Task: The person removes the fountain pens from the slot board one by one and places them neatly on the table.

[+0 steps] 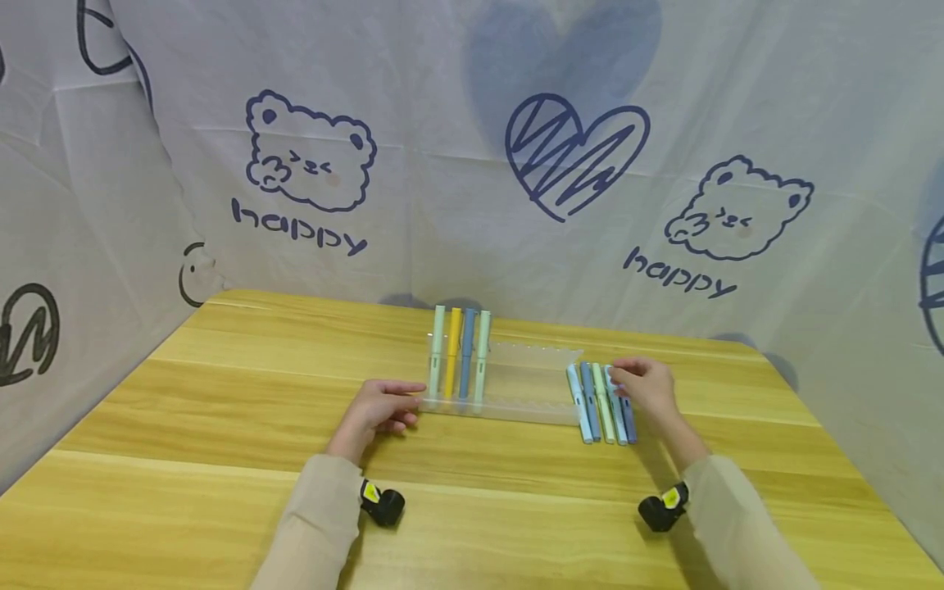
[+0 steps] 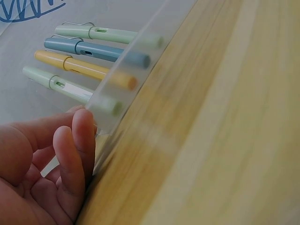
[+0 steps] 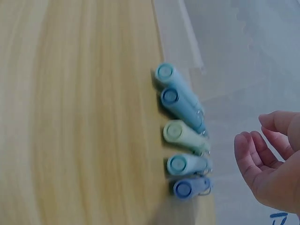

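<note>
Sleeves: two light sleeves (image 1: pixel 313 512) are being extended over a wood-grain table (image 1: pixel 501 533), a black wrist camera (image 1: pixel 383 506) being worn at each.
Left hand: the rack's left end is being touched by the left hand (image 1: pixel 378 407), its fingers being held loosely extended.
Loose pens: a light-blue pen (image 1: pixel 580 410), a blue one, a light-green one (image 1: pixel 603 401), another light-blue one and a violet-blue one (image 1: pixel 630 422) are being supported side by side on the table, just beside the rack's right end.
Right hand: nothing is being held by the right hand (image 1: pixel 649 388); it is being poised near the pens' far ends, thumb and fingers slightly parted.
Rack: four pens are being carried across the left part of a clear rack (image 1: pixel 527 411), in the order light green, yellow, blue, light green.
Backdrop: a printed cloth (image 1: pixel 442 106) is being hung behind.
</note>
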Demonstrator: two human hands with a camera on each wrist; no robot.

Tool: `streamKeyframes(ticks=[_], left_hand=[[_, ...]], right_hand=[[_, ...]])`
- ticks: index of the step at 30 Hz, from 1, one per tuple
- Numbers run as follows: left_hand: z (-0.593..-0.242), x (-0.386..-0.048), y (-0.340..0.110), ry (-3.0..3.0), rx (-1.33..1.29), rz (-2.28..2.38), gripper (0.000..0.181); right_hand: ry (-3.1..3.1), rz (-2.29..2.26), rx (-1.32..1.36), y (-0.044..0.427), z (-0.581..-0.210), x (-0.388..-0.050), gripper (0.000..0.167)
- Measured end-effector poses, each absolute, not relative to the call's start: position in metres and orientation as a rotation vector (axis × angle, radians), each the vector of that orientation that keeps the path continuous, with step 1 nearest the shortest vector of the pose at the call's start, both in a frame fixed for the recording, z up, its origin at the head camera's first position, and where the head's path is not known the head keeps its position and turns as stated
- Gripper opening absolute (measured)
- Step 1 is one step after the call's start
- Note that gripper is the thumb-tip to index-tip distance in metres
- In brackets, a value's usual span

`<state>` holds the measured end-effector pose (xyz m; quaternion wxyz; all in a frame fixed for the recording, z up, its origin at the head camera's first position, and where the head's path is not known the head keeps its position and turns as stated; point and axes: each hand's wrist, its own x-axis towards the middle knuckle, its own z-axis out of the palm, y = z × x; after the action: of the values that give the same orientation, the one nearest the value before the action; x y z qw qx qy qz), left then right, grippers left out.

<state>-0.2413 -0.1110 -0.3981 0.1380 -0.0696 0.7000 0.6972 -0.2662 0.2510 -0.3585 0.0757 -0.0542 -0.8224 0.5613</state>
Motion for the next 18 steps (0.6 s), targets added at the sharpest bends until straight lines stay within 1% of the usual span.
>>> streamKeyframes(ticks=[3, 7, 14, 18], left_hand=[[-0.398, -0.241, -0.111, 2.026, -0.204, 2.014, 0.032], [-0.398, -0.242, -0.111, 2.03, -0.201, 2.013, 0.032], [-0.399, -0.242, -0.111, 2.036, -0.2, 2.016, 0.032], [-0.399, -0.242, -0.111, 2.034, -0.203, 2.016, 0.032]], right_hand=[[-2.453, 1.701, -0.125, 0.247, -0.358, -0.267, 0.028], [-2.407, 1.724, -0.057, 0.245, -0.366, -0.274, 0.025], [-2.29, 1.846, 0.069, 0.259, -0.414, -0.308, 0.013], [-2.231, 1.925, 0.143, 0.245, -0.405, -0.3, 0.01]])
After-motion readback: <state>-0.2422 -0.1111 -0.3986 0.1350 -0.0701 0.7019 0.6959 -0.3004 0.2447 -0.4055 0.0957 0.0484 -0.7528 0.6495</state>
